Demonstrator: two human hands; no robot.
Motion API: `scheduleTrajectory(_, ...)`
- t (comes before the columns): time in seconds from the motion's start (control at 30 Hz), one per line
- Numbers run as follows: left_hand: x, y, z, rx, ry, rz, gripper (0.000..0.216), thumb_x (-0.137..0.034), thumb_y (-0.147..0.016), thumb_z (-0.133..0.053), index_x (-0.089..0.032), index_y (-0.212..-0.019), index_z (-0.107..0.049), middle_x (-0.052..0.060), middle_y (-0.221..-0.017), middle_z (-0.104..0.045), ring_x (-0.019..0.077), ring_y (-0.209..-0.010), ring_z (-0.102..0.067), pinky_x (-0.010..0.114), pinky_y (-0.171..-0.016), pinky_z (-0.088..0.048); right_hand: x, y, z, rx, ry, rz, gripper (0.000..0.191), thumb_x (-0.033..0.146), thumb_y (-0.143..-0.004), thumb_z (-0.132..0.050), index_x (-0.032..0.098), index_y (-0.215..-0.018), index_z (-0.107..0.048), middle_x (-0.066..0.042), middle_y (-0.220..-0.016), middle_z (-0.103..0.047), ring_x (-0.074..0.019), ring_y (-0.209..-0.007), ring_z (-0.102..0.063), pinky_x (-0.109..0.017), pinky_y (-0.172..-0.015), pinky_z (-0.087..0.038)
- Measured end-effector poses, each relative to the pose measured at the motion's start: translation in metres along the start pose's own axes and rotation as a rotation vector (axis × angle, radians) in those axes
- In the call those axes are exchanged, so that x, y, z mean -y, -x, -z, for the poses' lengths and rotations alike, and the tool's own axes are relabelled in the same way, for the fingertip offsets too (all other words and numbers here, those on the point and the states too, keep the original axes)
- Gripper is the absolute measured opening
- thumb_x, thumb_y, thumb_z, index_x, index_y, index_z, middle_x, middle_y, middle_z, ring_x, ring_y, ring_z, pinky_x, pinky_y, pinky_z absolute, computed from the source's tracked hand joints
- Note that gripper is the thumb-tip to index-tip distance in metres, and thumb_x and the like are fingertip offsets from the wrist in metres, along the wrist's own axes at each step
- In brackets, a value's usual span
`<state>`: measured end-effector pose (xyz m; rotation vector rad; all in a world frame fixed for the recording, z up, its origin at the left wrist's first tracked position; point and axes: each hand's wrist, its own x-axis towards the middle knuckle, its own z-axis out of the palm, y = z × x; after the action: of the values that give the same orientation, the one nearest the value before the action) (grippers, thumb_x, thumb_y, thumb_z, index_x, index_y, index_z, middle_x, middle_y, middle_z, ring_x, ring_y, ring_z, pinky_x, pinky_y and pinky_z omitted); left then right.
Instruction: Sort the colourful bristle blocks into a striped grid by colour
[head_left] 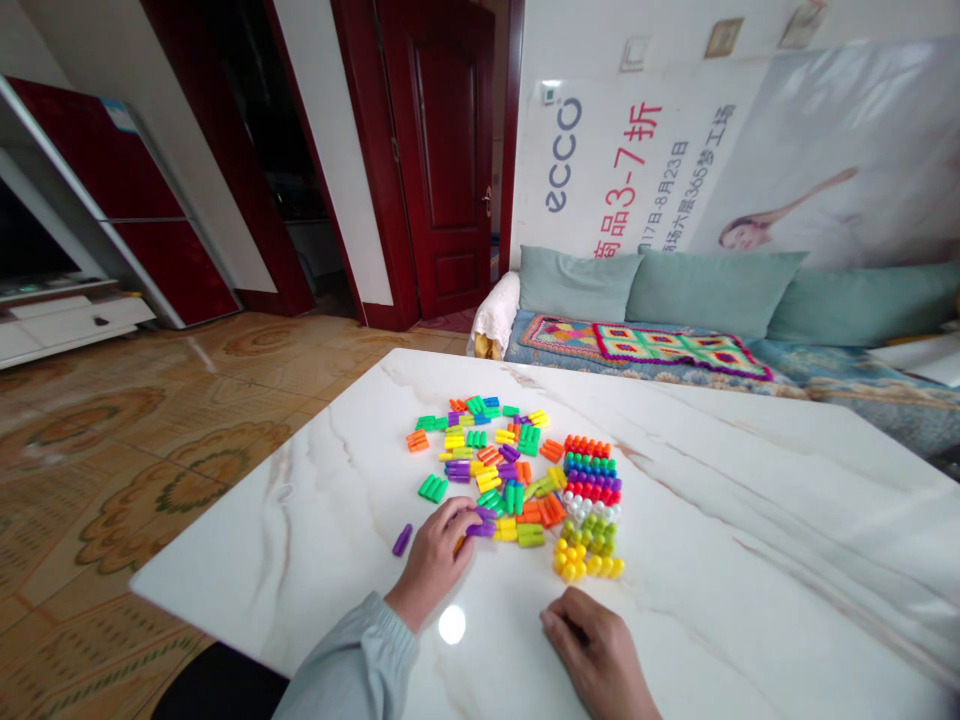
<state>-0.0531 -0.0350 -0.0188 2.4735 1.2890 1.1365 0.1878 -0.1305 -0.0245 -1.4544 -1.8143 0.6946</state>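
Down at the near side of the surface [510, 660], got the right hand [596, 645] resting half-curled, can't tell if clutching anything. Just past that, got the left hand [441, 550] palm-down, with fingers bent onto purple pieces [486, 529], can't confirm a grip. Looks like picking up or adjusting; probably calls for a light pinch without bumping the yellow pieces [506, 529]. Farther back, just scattered multicolored pieces [529, 441].

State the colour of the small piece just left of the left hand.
Purple: the small piece beside the left hand shows best in the head view.
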Motion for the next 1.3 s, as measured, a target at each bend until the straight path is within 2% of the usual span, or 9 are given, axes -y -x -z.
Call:
scheduleTrajectory(0.13,0.002,0.002,-0.002,-0.011,0.044,-0.031,0.031,-0.003,-0.083,-0.044,-0.022,-0.098,-0.063,0.006,-0.12,-0.064,0.0205,-0.112,-0.062,0.036,-0.096,-0.054,0.0,0.001,0.0,-0.005,0.004,0.003,0.042,0.049,-0.097,-0.046,0.02,-0.071,-0.06,-0.002,-0.067,-0.062,-0.0142,-0.059,-0.057,-0.023,-0.056,-0.043)
scheduleTrajectory(0.27,0.002,0.003,-0.001,-0.014,0.012,-0.009,0.027,-0.004,-0.083,-0.049,-0.023,-0.098,-0.062,0.006,-0.122,-0.064,0.0223,-0.114,-0.061,0.039,-0.097,-0.053,-0.002,0.001,-0.001,0.002,-0.003,-0.001,0.04,0.047,-0.098,-0.046,0.02,-0.071,-0.059,-0.002,-0.068,-0.062,-0.0142,-0.061,-0.058,-0.022,-0.058,-0.043)
scheduleTrajectory(0.57,0.004,0.001,-0.001,-0.069,-0.035,0.025,0.009,-0.02,-0.09,-0.059,-0.023,-0.099,-0.061,0.006,-0.103,-0.067,0.0229,-0.099,-0.063,0.039,-0.088,-0.052,-0.004,0.001,-0.001,0.026,-0.015,-0.02,0.038,0.046,-0.098,-0.046,0.02,-0.072,-0.058,-0.001,-0.07,-0.061,-0.014,-0.063,-0.058,-0.023,-0.06,-0.042)
scheduleTrajectory(0.83,0.009,0.003,-0.002,-0.114,-0.054,0.087,0.015,-0.031,-0.097,-0.053,-0.021,-0.104,-0.061,0.007,-0.101,-0.067,0.0229,-0.097,-0.062,0.038,-0.085,-0.052,-0.005,0.001,-0.002,0.029,-0.017,-0.028,0.038,0.046,-0.098,-0.047,0.02,-0.073,-0.058,-0.001,-0.07,-0.061,-0.014,-0.064,-0.058,-0.023,-0.06,-0.042)
scheduleTrajectory(1.3,0.015,0.006,-0.006,-0.138,-0.083,0.147,0.022,-0.028,-0.101,-0.04,-0.02,-0.105,-0.059,0.008,-0.1,-0.066,0.024,-0.096,-0.061,0.039,-0.085,-0.052,-0.004,0.0,-0.001,0.019,-0.015,-0.009,0.038,0.045,-0.098,-0.047,0.02,-0.072,-0.058,-0.001,-0.069,-0.061,-0.0142,-0.063,-0.059,-0.023,-0.059,-0.042)
